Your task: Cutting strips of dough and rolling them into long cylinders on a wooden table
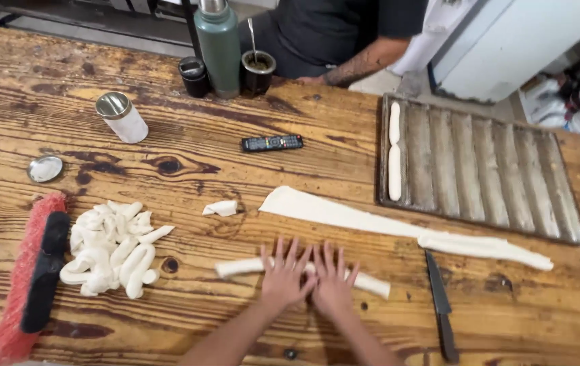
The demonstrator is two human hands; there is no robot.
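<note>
Worn wooden table (188,163), stained and scarred, filling nearly the whole frame.

Far left: red-bristled brush (29,281) lying lengthwise at the lower left edge; small round metal lid (45,169) above it.

Left of centre: heap of short dough pieces (113,247); white canister (122,116) with a metal top lying tilted in the upper left.

Top centre: green flask (218,47) standing between a dark cup (194,76) and a gourd cup (258,70) with a metal straw; a second person's forearm (361,64) resting on the far edge. Remote control (272,143) lying below them.

Centre: small dough scrap (221,208). Left hand (283,274) and right hand (334,281) lying side by side, fingers spread flat, pressing down on a dough roll (371,283) at the lower middle, its ends showing on both sides.

Right of centre: long flat dough strip (344,213) running diagonally; black-handled knife (440,301) below it.

Right: fluted metal baking tray (486,169) holding two shaped dough sticks (394,152) in its leftmost channel. White appliance (520,41) standing beyond the table, upper right.
</note>
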